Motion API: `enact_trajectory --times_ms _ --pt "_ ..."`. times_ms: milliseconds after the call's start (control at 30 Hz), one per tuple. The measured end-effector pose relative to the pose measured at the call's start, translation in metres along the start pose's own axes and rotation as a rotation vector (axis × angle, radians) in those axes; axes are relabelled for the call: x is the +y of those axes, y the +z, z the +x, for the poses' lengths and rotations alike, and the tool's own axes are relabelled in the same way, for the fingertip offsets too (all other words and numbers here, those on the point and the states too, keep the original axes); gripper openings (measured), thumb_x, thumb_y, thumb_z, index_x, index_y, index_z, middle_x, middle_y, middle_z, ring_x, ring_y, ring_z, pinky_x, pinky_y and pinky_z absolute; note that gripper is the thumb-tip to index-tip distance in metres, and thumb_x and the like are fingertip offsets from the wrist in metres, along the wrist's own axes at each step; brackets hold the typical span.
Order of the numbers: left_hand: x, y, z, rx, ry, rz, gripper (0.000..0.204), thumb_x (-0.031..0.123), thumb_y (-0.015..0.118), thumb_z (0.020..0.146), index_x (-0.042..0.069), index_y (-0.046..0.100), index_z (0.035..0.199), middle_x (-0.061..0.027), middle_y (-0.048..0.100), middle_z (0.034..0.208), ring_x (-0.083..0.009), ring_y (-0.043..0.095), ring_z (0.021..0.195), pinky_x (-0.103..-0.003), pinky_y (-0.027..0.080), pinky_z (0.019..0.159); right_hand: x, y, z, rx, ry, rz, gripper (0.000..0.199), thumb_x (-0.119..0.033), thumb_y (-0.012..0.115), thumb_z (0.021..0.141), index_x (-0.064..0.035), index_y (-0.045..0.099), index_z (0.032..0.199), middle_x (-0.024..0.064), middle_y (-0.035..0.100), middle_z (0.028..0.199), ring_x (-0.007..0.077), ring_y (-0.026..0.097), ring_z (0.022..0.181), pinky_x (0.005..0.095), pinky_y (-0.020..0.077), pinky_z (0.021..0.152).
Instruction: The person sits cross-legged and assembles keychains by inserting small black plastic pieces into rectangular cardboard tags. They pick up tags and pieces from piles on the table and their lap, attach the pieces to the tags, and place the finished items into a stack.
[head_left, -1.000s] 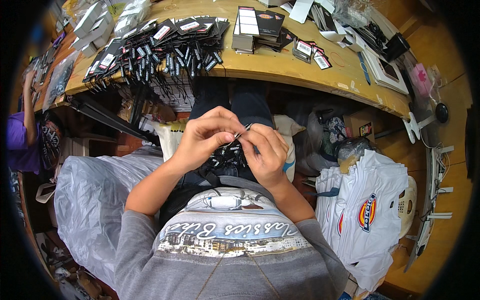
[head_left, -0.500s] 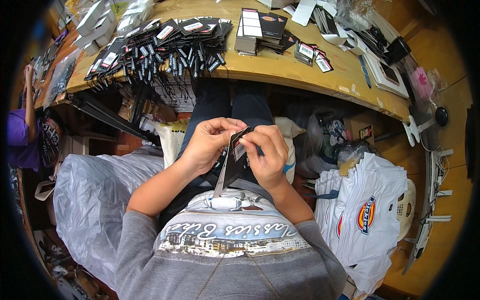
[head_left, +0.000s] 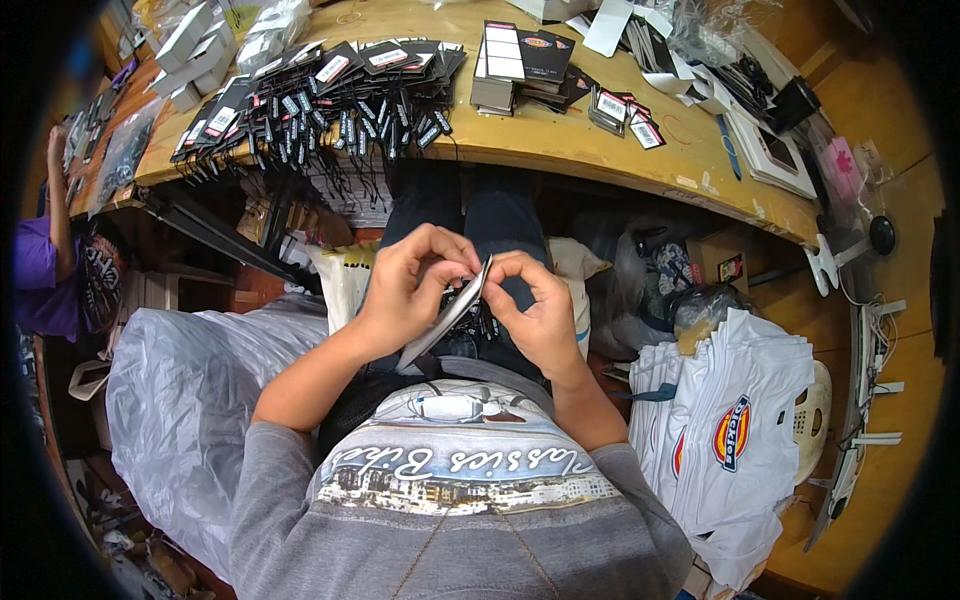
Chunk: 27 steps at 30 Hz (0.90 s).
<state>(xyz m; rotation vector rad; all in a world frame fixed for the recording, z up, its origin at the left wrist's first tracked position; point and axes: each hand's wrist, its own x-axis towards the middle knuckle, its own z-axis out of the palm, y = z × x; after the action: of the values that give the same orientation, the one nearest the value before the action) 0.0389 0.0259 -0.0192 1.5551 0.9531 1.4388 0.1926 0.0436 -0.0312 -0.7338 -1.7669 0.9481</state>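
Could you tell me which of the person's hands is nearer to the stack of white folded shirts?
Right. The right hand sits on the side of the white folded shirts; the left hand is farther away, beyond the card.

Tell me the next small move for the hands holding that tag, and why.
Probably carry the tag up to the row of finished tags on the table. The left hand and right hand pinch its top end together over the lap, and the tags on the table lie fanned with their cords hanging over the edge.
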Motion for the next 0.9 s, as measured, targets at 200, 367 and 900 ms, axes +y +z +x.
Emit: enact_trajectory --times_ms 200,367,900 --pt "0.008 -0.02 0.007 0.078 -0.038 -0.245 0.007 0.003 0.045 0.081 -0.001 0.042 0.076 -0.0136 0.055 0.072 -0.0104 0.051 0.061 -0.02 0.042 0.054 -0.001 -0.015 -0.005 -0.149 0.352 0.318 0.007 0.0 0.057 0.073 0.0022 0.055 0.079 0.0029 0.056 0.07 0.0076 0.052 0.067 0.0188 0.042 0.062" --pt "0.009 -0.028 0.007 0.14 -0.16 -0.551 0.01 0.009 0.051 0.08 -0.001 0.049 0.084 -0.0069 0.055 0.07 -0.0106 0.051 0.066 -0.021 0.041 0.058 0.004 -0.019 -0.004 -0.103 0.32 0.47 0.012 0.005 0.05 0.076 0.005 0.056 0.086 0.0073 0.055 0.081 0.0114 0.054 0.07 0.0208 0.0438 0.063" --pt "0.006 0.006 0.008 -0.036 -0.21 -0.197 0.01 0.003 0.054 0.076 -0.004 0.057 0.083 -0.0053 0.055 0.078 -0.0085 0.053 0.072 -0.02 0.043 0.064 0.0 -0.025 -0.004 0.132 0.268 0.6 0.011 -0.006 0.057 0.076 0.0034 0.054 0.082 0.0095 0.058 0.065 0.012 0.056 0.057 0.0201 0.0467 0.053"
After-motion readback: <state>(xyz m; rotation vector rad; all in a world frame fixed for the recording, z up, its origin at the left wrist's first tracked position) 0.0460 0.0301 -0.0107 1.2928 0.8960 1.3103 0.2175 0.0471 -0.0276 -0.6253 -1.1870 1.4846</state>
